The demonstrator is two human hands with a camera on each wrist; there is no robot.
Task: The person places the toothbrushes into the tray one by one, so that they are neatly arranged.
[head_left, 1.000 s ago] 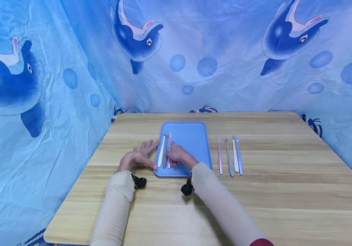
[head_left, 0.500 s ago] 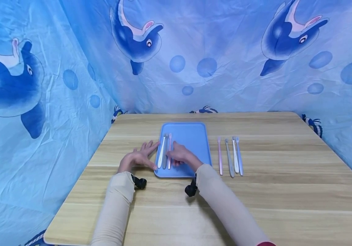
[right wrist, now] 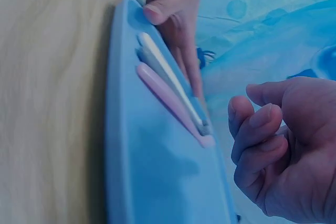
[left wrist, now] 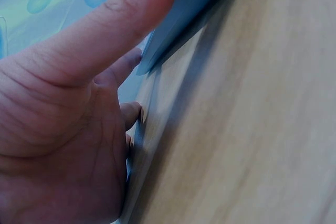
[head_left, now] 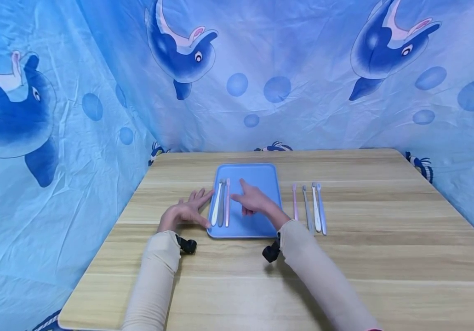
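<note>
Inside the blue tray [head_left: 257,174], along its left side, a white toothbrush [head_left: 217,204], a grey toothbrush [head_left: 222,208] and a pink toothbrush [head_left: 227,202] lie side by side, heads toward the far end. My left hand [head_left: 186,212] has its fingers and thumb spread against the tray's left edge; the left wrist view shows the thumb at the rim. Over the middle of the tray hovers my right hand [head_left: 256,201], to the right of the pink toothbrush. Its fingers [right wrist: 257,142] are loosely bent and hold nothing in the right wrist view.
On the wooden table [head_left: 369,230] right of the tray lie another pink toothbrush [head_left: 295,200], a grey one [head_left: 306,204], a white one [head_left: 316,209] and a blue one [head_left: 321,211]. My right sleeve overlaps their near ends. A dolphin-print curtain [head_left: 311,124] hangs behind the table.
My right hand has come away from the pink toothbrush in the tray and moved right and a little farther back, its index finger and thumb now apart. My left hand has stayed at the tray's edge.
</note>
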